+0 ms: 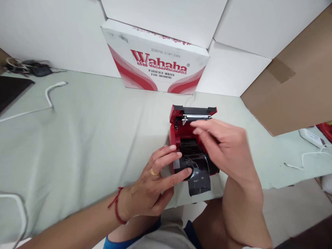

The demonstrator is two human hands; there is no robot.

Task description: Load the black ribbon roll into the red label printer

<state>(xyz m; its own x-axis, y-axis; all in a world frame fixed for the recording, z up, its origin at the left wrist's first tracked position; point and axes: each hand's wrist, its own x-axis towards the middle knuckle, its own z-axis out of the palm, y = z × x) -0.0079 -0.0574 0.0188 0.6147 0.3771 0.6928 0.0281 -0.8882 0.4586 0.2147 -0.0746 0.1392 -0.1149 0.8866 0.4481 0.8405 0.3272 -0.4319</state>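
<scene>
A red and black device [171, 133] stands near the table's front edge with its lid [197, 110] raised at the back. Black glossy film [199, 180] hangs out over its front. My left hand [160, 176], with a ring on one finger, rests on the device's left side; its fingers are apart and one fingertip touches the black part beside the film. Above the device's right side is my right hand [225, 145], its thumb and forefinger brought close together near the roller under the lid. Whatever may be between those fingertips is too small to make out.
A white and red Wahaha box [160, 65] stands behind the device against white panels. Brown cardboard [290, 76] is at the right, with a white power strip [312, 137] beside it. White cables [48, 97], keys [38, 68] and a dark flat object [12, 90] lie at the left.
</scene>
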